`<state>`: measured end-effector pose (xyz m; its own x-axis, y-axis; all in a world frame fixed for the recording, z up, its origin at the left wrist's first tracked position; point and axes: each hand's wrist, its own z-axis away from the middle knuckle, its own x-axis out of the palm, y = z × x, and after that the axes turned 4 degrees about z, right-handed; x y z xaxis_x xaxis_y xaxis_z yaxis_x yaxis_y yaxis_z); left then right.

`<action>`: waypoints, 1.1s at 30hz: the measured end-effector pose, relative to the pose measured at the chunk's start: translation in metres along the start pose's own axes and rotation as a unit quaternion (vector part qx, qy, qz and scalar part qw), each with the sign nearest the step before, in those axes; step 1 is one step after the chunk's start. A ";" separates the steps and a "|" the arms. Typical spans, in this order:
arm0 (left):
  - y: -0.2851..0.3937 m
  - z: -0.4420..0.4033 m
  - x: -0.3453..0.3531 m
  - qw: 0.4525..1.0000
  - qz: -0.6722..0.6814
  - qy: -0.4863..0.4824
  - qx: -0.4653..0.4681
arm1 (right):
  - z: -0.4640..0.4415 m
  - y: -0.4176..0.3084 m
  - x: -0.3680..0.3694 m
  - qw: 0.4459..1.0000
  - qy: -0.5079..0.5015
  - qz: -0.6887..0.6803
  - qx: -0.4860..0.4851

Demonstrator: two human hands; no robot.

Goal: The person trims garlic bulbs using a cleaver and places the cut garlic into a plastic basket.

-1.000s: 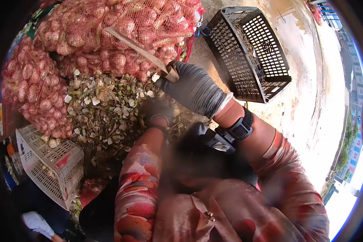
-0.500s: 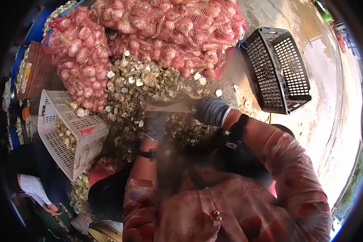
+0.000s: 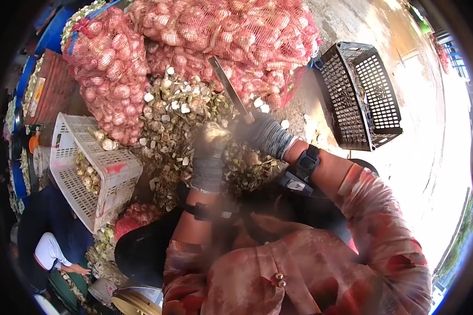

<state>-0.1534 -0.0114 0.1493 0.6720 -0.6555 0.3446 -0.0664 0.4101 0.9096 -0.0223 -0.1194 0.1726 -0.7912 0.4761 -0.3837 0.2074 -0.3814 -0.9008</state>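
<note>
My right hand (image 3: 267,135), in a grey knit glove, is closed round the handle end of a knife (image 3: 227,84). Its long blade points up and away to the left, toward the net bags. My left hand (image 3: 207,160), gloved as well, is closed on a pale garlic bulb (image 3: 215,132), which is somewhat blurred. The two hands are close together, the knife's handle just right of the bulb. Beneath and beyond them lies a heap of garlic trimmings (image 3: 181,113), with stalks, skins and white cut pieces.
Red net bags of garlic (image 3: 226,31) lie behind the heap, and another full net bag (image 3: 108,73) leans at left. A white crate (image 3: 118,168) with some bulbs lies tipped at left. At right is a black crate (image 3: 362,94). Another person's hand (image 3: 76,269) shows at lower left.
The knife has swung from lying level across my left hand to slanting up and away. My left hand has shifted slightly right, and the bulb in it now shows.
</note>
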 end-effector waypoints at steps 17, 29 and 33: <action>0.005 -0.010 -0.041 0.962 -0.217 -0.138 0.089 | 0.031 -0.042 -0.031 0.910 -0.099 0.387 -0.109; -0.009 -0.005 -0.045 0.942 -0.277 -0.135 0.132 | 0.020 -0.019 -0.018 0.909 -0.146 0.390 -0.029; 0.026 -0.001 -0.022 0.969 -0.221 -0.062 0.088 | -0.003 0.039 -0.019 0.911 -0.110 0.396 0.031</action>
<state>-0.1691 0.0139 0.1656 0.5700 -0.8185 -0.0714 0.0746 -0.0350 0.9966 0.0027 -0.1409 0.1441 -0.5052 -0.1350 -0.8524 0.7358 -0.5836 -0.3437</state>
